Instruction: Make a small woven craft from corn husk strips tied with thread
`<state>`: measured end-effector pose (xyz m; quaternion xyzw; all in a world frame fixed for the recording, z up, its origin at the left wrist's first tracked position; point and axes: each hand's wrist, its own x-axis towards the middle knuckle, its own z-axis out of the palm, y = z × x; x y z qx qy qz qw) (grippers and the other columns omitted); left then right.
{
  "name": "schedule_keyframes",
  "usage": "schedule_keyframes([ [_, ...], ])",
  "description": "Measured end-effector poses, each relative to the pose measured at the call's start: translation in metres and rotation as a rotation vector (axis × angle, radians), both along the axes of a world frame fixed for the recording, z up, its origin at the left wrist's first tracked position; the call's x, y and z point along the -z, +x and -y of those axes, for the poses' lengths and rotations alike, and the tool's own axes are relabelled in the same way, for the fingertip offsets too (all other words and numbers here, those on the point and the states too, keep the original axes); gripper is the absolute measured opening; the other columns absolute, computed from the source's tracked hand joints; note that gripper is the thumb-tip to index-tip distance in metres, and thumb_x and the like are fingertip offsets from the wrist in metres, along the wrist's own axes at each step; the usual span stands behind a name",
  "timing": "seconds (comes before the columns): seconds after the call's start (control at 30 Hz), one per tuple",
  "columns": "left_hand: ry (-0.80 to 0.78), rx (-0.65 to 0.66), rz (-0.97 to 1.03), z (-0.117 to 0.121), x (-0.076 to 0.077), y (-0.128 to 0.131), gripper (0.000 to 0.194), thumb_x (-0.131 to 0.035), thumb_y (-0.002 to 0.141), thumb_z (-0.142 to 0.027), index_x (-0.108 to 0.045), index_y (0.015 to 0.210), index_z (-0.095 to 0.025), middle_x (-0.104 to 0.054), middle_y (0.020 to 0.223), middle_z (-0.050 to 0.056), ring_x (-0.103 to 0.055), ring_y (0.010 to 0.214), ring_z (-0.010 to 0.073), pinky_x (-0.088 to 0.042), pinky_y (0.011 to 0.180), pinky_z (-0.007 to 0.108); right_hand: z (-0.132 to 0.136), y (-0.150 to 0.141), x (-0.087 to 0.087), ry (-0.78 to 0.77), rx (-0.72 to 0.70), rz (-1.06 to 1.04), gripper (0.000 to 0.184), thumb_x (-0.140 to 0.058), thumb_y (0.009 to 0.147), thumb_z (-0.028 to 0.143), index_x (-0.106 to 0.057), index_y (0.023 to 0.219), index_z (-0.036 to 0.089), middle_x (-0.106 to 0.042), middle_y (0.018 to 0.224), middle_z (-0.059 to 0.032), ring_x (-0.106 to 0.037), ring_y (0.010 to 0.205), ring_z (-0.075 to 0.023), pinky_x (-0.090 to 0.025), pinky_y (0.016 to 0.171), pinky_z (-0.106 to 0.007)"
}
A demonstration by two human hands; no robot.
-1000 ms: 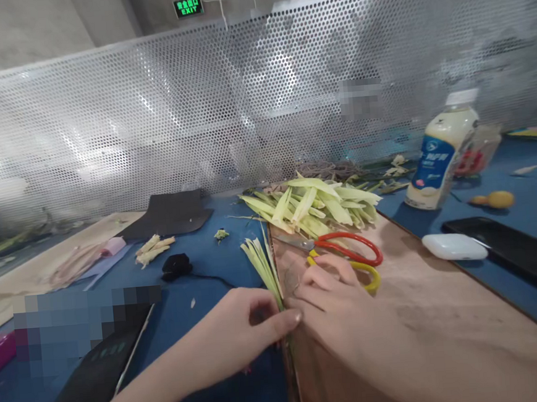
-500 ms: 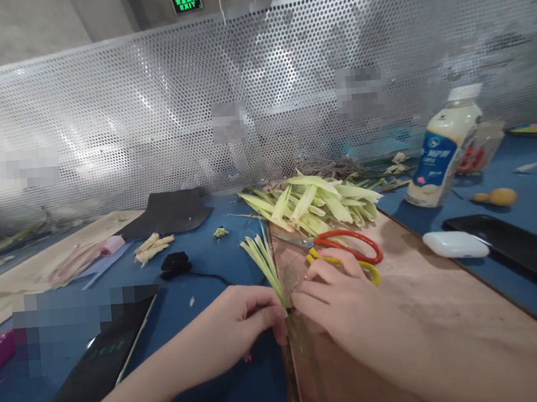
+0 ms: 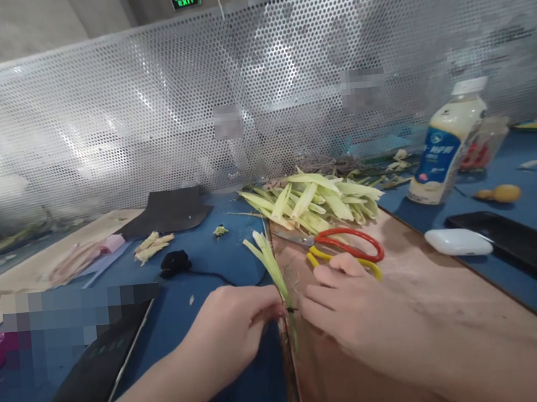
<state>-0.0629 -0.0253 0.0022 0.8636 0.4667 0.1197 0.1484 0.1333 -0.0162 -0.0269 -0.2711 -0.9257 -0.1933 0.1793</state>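
A small bundle of pale green corn husk strips (image 3: 272, 266) stands between my hands at the wooden board's left edge, its split ends fanned upward. Black thread (image 3: 291, 310) crosses its lower part like a tight band. On the left, my left hand (image 3: 241, 321) is closed in a pinch at the thread, its fingertips partly hidden. From the other side my right hand (image 3: 341, 300), fingers curled, pinches close to the thread's right end. Scissors with red and yellow handles (image 3: 349, 244) lie just beyond my right hand. A ball of black thread (image 3: 175, 264) rests to the left, its strand trailing toward the bundle.
Corn husks (image 3: 315, 200) are heaped on the board (image 3: 423, 275). A drink bottle (image 3: 447, 143), a white case (image 3: 458, 242) and a black phone (image 3: 509, 250) are at right. Left are pale husk pieces (image 3: 152, 247), a dark sheet (image 3: 171, 212) and a dark device (image 3: 99, 357).
My left thumb has drawn back from across the bundle, and my hands have moved slightly apart. The dark band of thread now shows between them, and the fanned strips have turned narrower.
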Motion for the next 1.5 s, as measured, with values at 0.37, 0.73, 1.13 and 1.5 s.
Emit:
schedule_keyframes([
  [0.37,0.091,0.059,0.027,-0.008,0.005,-0.004,0.022,-0.039,0.081,-0.018,-0.058,0.07,-0.022,-0.061,0.065,0.001,-0.054,0.06,0.0145,-0.033,0.057,0.022,-0.003,0.002,-0.004,0.151,-0.026,0.05,0.028,-0.034,0.081,0.004,-0.057,0.069,0.015,-0.055,0.062,-0.0039,-0.044,0.061,-0.0174,-0.027,0.062,-0.033],
  [0.73,-0.324,-0.027,0.428,-0.004,-0.006,0.001,0.021,-0.044,0.083,-0.031,-0.054,0.1,-0.023,-0.067,0.077,-0.001,-0.059,0.07,0.0138,-0.04,0.062,0.022,-0.01,0.003,0.006,-0.431,0.08,-0.394,0.015,-0.046,0.081,0.01,-0.055,0.085,0.021,-0.059,0.075,0.0012,-0.05,0.073,-0.0154,-0.034,0.066,-0.03],
  [1.13,-0.631,0.011,0.736,-0.002,-0.01,-0.002,0.015,-0.059,0.074,-0.021,-0.056,0.088,-0.018,-0.063,0.087,0.003,-0.057,0.083,0.0147,-0.04,0.077,0.027,-0.014,0.004,-0.003,-1.479,-0.11,-0.963,0.009,-0.051,0.075,0.021,-0.058,0.08,0.017,-0.061,0.069,-0.0004,-0.056,0.067,-0.0122,-0.042,0.061,-0.024],
  [1.5,-0.616,-0.086,0.726,-0.009,-0.007,-0.004,0.018,-0.056,0.078,-0.032,-0.062,0.081,-0.016,-0.068,0.075,0.003,-0.054,0.063,0.0095,-0.035,0.054,0.019,-0.019,0.006,-0.001,-1.654,-0.328,-1.069,0.016,-0.052,0.072,0.01,-0.062,0.084,0.016,-0.063,0.074,-0.0005,-0.056,0.065,-0.008,-0.042,0.063,-0.021],
])
